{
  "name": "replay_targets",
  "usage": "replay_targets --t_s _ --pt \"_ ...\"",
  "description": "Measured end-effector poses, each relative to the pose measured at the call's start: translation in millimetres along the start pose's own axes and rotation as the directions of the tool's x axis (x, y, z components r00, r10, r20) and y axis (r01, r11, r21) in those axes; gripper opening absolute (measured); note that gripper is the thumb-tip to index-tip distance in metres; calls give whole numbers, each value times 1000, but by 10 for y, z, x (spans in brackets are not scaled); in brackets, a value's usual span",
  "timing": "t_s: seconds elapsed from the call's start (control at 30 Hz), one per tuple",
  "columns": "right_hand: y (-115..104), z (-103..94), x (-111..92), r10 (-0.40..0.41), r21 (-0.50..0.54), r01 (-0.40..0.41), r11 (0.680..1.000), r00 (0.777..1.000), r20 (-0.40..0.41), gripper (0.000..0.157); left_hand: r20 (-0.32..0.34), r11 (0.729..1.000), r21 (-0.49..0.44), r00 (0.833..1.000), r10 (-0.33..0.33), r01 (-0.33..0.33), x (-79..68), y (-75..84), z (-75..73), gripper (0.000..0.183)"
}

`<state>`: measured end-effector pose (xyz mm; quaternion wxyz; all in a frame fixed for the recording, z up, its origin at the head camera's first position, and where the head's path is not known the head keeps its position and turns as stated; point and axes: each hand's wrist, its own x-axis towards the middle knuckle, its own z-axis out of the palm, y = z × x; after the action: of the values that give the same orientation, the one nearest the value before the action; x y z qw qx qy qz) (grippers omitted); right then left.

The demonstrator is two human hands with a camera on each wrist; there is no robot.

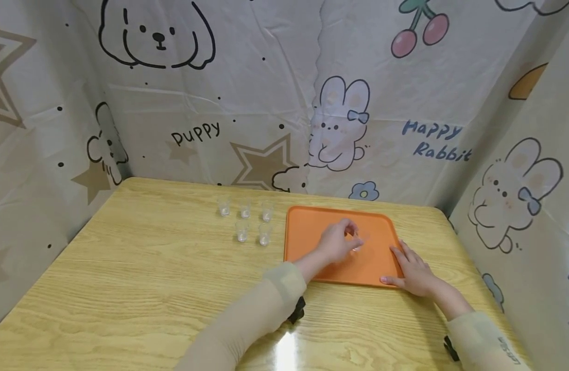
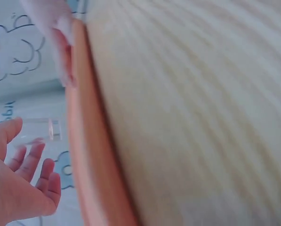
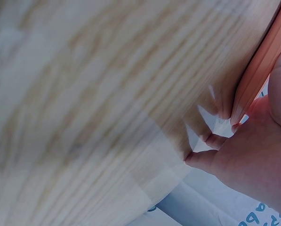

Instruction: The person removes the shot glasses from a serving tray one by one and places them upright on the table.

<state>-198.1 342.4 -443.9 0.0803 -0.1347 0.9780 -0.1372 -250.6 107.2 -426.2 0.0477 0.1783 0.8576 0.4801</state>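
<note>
My left hand is over the orange tray, its thumb and fingers pinching a small clear cup. In the left wrist view the cup shows between thumb and fingers, behind the tray's raised rim. Whether its base touches the tray, I cannot tell. At the tray's right side rests my right hand, fingers spread along the outer edge and thumb on the front right corner. In the right wrist view, fingertips of this hand touch the tabletop beside the tray rim.
Several small clear cups stand in two loose rows left of the tray, among them a front one and a back one. Under everything is a wood-grain table. A printed curtain hangs behind and at both sides.
</note>
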Motion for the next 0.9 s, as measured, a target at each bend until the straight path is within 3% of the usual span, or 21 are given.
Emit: replay_targets --t_s 0.57,0.9 --pt "-22 -6 -18 -19 14 19 1000 1000 -1 93 -36 995 85 997 61 -58 -220 213 -920 26" --pt "-11 -17 -20 -18 17 18 1000 1000 -2 94 -74 990 96 991 111 -103 -444 318 -1516 30"
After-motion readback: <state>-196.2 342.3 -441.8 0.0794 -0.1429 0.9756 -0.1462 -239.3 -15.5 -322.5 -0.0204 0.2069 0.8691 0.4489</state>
